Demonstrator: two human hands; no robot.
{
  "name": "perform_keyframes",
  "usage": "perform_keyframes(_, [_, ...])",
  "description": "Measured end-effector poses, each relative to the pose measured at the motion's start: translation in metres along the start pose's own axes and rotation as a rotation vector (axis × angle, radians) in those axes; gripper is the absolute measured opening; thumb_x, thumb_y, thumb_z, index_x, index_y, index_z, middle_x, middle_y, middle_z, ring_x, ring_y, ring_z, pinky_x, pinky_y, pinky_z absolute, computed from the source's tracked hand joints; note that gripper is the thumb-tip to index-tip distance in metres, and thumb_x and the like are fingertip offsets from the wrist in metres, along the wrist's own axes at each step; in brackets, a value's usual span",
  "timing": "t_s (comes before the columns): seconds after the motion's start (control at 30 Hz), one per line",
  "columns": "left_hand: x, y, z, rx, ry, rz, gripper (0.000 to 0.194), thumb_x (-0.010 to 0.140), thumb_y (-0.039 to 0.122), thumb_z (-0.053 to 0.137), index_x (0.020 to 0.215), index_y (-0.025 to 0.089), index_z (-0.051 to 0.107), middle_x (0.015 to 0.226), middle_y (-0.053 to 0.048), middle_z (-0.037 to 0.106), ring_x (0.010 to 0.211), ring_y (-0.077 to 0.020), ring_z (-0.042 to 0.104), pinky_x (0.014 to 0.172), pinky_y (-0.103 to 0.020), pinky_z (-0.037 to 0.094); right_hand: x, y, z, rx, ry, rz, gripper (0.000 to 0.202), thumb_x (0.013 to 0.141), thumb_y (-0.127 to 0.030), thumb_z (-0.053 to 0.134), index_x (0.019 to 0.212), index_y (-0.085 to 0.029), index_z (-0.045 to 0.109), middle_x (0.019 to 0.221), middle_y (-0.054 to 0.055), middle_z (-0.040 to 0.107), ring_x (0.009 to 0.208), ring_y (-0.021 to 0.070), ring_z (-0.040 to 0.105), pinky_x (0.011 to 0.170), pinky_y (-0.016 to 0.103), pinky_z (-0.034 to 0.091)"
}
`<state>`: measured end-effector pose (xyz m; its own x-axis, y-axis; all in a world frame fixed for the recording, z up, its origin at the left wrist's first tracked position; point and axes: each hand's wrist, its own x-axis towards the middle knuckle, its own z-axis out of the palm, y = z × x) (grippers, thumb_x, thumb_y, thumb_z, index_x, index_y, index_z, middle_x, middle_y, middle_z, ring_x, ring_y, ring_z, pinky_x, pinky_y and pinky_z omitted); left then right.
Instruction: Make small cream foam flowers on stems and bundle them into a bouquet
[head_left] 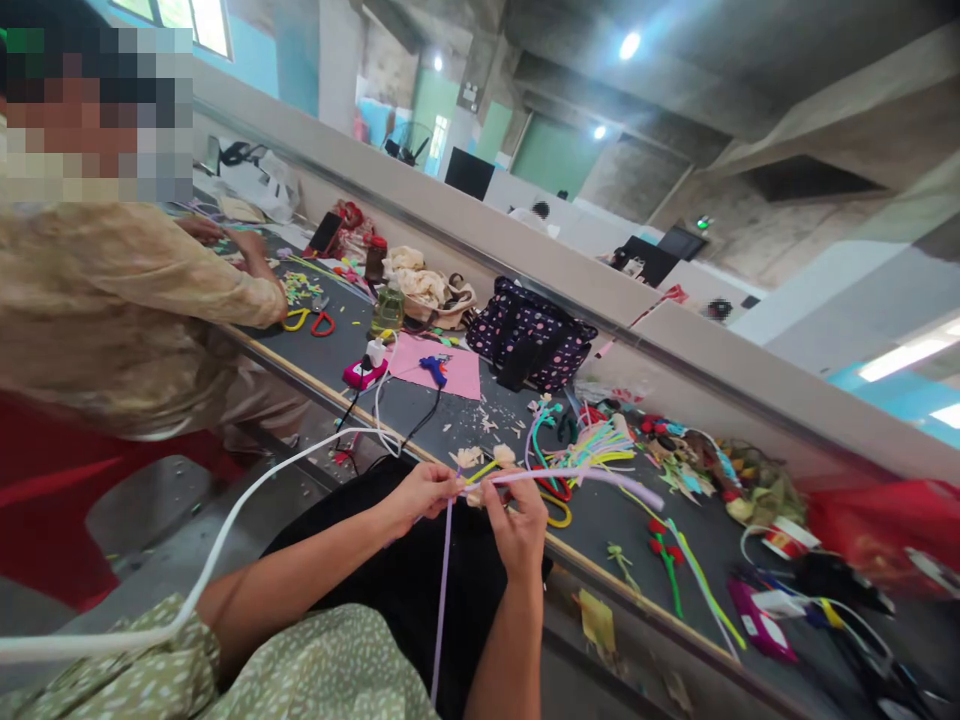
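Note:
My left hand (429,492) and my right hand (519,515) meet over the table's front edge, fingers pinched. A lilac pipe cleaner (600,475) runs through the fingers of my right hand to my left fingertips, its free end pointing right. Another lilac length (443,610) hangs down from my left hand over the dark lap. Cream petal-like pieces (504,457) and a short yellow stem (484,470) show right behind the fingers; whether they are held or lie on the table I cannot tell. Scissors with red and yellow handles (559,514) lie just beyond my right hand.
A blue glue gun (433,370) rests on a pink sheet (465,378). Bundled pipe cleaners (600,440) lie ahead, a dotted bag (529,330) behind. A red craft flower (667,560) lies right. A white cable (262,475) crosses at left, near a co-worker (112,310).

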<state>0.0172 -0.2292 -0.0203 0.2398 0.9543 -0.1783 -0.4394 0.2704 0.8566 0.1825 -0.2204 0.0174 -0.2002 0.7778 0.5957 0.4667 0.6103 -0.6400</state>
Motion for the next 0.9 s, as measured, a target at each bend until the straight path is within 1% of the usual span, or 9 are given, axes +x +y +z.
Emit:
perform_keyframes(0.1, [0.001,-0.001,0.003,-0.031,-0.034,-0.001,0.036,0.065,0.043,0.075,0.066,0.011,0.058,0.049,0.005,0.044,0.036,-0.0002,0.023,0.039,-0.019,0.008,-0.001,0.014,-0.003,0.147,0.009,0.126,0.013,0.079,-0.029,0.062,0.078,-0.017,0.066,0.078,0.003,0.063,0.070,0.0144,0.057,0.063,0.024,0.044])
perform_keyframes(0.17, [0.001,0.000,0.006,-0.068,-0.046,0.035,0.035,0.065,0.042,0.075,0.069,0.011,0.059,0.055,0.003,0.049,0.038,0.0002,0.025,0.040,-0.019,0.008,-0.004,0.022,-0.001,0.308,0.041,0.256,0.015,0.078,-0.031,0.064,0.078,-0.016,0.065,0.075,0.002,0.064,0.066,0.0138,0.057,0.061,0.025,0.045])
perform_keyframes(0.23, [-0.001,0.000,0.009,-0.085,-0.067,0.073,0.035,0.067,0.042,0.075,0.071,0.011,0.059,0.058,0.002,0.051,0.039,0.0006,0.025,0.040,-0.019,0.009,-0.008,0.026,0.004,0.486,0.092,0.373,0.016,0.076,-0.031,0.066,0.079,-0.016,0.064,0.073,0.002,0.065,0.064,0.0135,0.058,0.061,0.025,0.045])
perform_keyframes(0.37, [-0.006,0.001,0.014,-0.071,-0.128,0.108,0.035,0.068,0.041,0.074,0.071,0.010,0.059,0.057,0.002,0.051,0.040,0.0002,0.027,0.041,-0.019,0.011,-0.013,0.028,0.019,0.741,0.187,0.501,0.018,0.071,-0.030,0.070,0.077,-0.015,0.062,0.069,0.000,0.063,0.064,0.0124,0.058,0.065,0.025,0.046])
perform_keyframes(0.47, [-0.010,0.002,0.016,-0.066,-0.171,0.101,0.035,0.068,0.041,0.074,0.074,0.009,0.061,0.056,0.002,0.050,0.040,-0.0002,0.027,0.041,-0.019,0.011,-0.014,0.027,0.027,0.877,0.201,0.583,0.021,0.070,-0.031,0.071,0.076,-0.015,0.060,0.068,0.000,0.062,0.059,0.0110,0.056,0.058,0.024,0.045])
perform_keyframes(0.57, [-0.011,0.005,0.017,-0.098,-0.168,0.100,0.034,0.068,0.041,0.074,0.076,0.010,0.062,0.056,0.002,0.051,0.039,0.0001,0.027,0.040,-0.018,0.012,-0.014,0.022,0.030,0.948,0.230,0.586,0.022,0.070,-0.032,0.071,0.078,-0.016,0.059,0.067,-0.002,0.059,0.056,0.0090,0.053,0.054,0.021,0.043])
perform_keyframes(0.67, [-0.009,0.007,0.017,-0.160,-0.099,0.141,0.034,0.066,0.040,0.076,0.074,0.011,0.061,0.058,0.001,0.054,0.039,0.0000,0.030,0.040,-0.018,0.014,-0.016,0.016,0.032,0.893,0.291,0.555,0.022,0.071,-0.032,0.070,0.078,-0.016,0.057,0.065,-0.004,0.054,0.051,0.0062,0.047,0.048,0.018,0.039])
perform_keyframes(0.77, [-0.007,0.007,0.019,-0.210,-0.054,0.173,0.034,0.064,0.038,0.078,0.071,0.011,0.059,0.060,0.000,0.056,0.039,-0.0005,0.034,0.040,-0.017,0.018,-0.018,0.012,0.036,0.860,0.338,0.566,0.024,0.072,-0.034,0.069,0.078,-0.016,0.055,0.063,-0.005,0.051,0.047,0.0051,0.044,0.043,0.017,0.036])
perform_keyframes(0.9, [-0.006,0.004,0.025,-0.270,-0.080,0.158,0.033,0.066,0.037,0.078,0.069,0.011,0.057,0.060,0.001,0.055,0.040,0.0001,0.033,0.040,-0.016,0.018,-0.016,0.008,0.036,0.880,0.367,0.583,0.025,0.072,-0.036,0.068,0.077,-0.017,0.053,0.062,-0.005,0.051,0.047,0.0055,0.045,0.043,0.018,0.038])
